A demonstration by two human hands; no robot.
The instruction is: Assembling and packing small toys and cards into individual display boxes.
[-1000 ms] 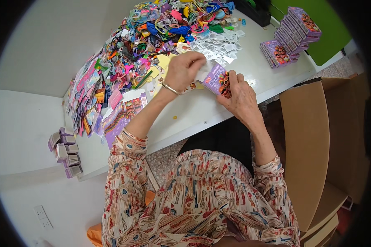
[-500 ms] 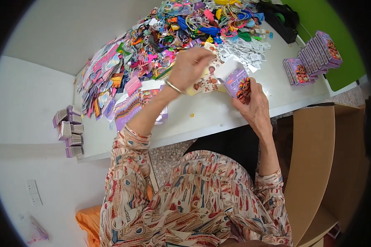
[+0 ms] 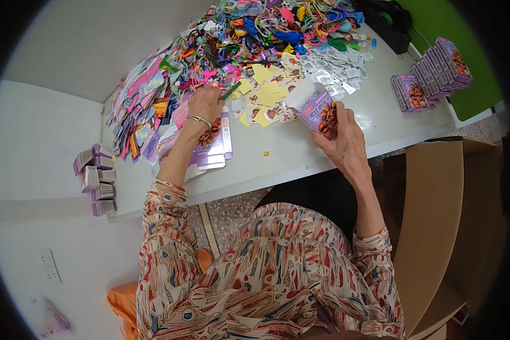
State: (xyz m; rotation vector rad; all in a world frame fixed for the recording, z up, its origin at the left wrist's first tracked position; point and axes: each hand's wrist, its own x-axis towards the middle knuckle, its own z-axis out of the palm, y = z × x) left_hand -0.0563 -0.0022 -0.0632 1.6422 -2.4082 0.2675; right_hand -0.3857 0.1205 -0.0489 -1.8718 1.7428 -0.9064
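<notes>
My right hand (image 3: 344, 136) is wrapped round a small purple box (image 3: 321, 115) printed with colourful characters. The white top flap of the box stands up, and the box is held above the table. My left hand (image 3: 205, 107) reaches to the near edge of a heap of small trinkets (image 3: 249, 39), its fingers bent and closed; their tips and whatever they pinch are hidden among pink pieces. A thin green stick-like thing (image 3: 230, 90) lies beside those fingers. Under my left wrist are flattened purple box blanks (image 3: 214, 153). Yellow and picture cards (image 3: 266, 95) spread between my hands.
Small white packets (image 3: 337, 71) lie beyond the purple box. Filled purple boxes (image 3: 430, 76) stand at the right; more boxes (image 3: 99, 180) are stacked at the left edge. A pink pile of packets (image 3: 139, 107) lies left. A cardboard carton (image 3: 430, 226) stands right of me, below the table.
My left hand has moved left, from over the cards to the trinket heap, uncovering the yellow cards. The right hand still holds the purple box, a little further left and tilted.
</notes>
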